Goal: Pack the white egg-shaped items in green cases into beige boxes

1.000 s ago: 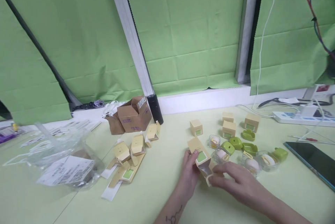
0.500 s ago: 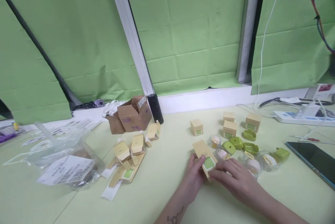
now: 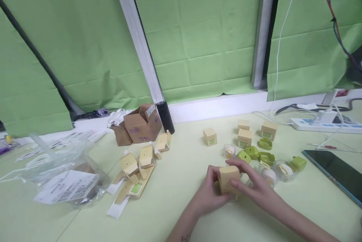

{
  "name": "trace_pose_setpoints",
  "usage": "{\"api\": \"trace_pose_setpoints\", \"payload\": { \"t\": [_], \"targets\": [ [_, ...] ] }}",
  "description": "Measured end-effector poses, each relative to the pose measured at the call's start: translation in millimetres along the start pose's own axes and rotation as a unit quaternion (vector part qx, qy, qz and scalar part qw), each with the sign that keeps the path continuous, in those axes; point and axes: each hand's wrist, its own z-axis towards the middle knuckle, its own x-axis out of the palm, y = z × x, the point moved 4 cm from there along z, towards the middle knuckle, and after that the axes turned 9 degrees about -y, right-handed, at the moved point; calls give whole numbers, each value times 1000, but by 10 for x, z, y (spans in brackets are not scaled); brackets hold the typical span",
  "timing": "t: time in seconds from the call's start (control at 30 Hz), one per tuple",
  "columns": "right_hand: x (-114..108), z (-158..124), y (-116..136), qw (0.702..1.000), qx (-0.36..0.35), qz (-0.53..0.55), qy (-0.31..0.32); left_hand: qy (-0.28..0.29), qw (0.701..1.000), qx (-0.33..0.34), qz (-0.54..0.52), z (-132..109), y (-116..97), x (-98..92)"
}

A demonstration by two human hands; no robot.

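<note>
Between my two hands is a small tan cardboard box (image 3: pixel 228 178), turned so that a plain side faces up. My left hand (image 3: pixel 207 193) grips its left side with the thumb below. On the right, my right hand (image 3: pixel 251 179) holds it with thumb and fingers. Just beyond lie a green plastic case (image 3: pixel 243 156) and a clear cup with a pale round piece (image 3: pixel 229 150). More green cases (image 3: pixel 266 157) and a clear cup with a pinkish ball (image 3: pixel 269 175) are to the right. Closed tan boxes (image 3: pixel 210 137) stand behind them.
Left of my hands lie partly folded tan boxes (image 3: pixel 130 163) and a flat carton (image 3: pixel 143 189). Farther left is a clear plastic bag (image 3: pixel 93 163). A brown carton (image 3: pixel 143 127) and a black bottle (image 3: pixel 165 117) stand behind. At right are a dark tablet (image 3: pixel 333 172) and a power strip (image 3: pixel 299 124).
The flattish tan box with its green label showing has been turned and now looks squared up, label out of sight. My right hand has moved up around it. The view has shifted slightly.
</note>
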Motion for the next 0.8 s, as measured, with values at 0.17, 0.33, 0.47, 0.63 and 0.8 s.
{"api": "trace_pose_setpoints", "payload": {
  "t": [0.17, 0.33, 0.47, 0.63, 0.8],
  "targets": [
    [-8, 44, 1, 998, 25, -6, -49, 23, 998, -9, 59, -31, 52, 19],
    [44, 66, -59, 999, 37, -22, -5, 26, 998, -30, 46, -42, 37, 41],
    [42, 83, -58, 1000, 20, -15, 9, 19, 998, -38, 36, -38, 52, 37],
    [54, 93, -77, 997, -7, -70, 35, 19, 998, -29, 51, -60, 80, 26],
    [-37, 102, -68, 974, -75, -212, -26, -27, 979, 17, 200, -20, 111, -129]
  ]
}}
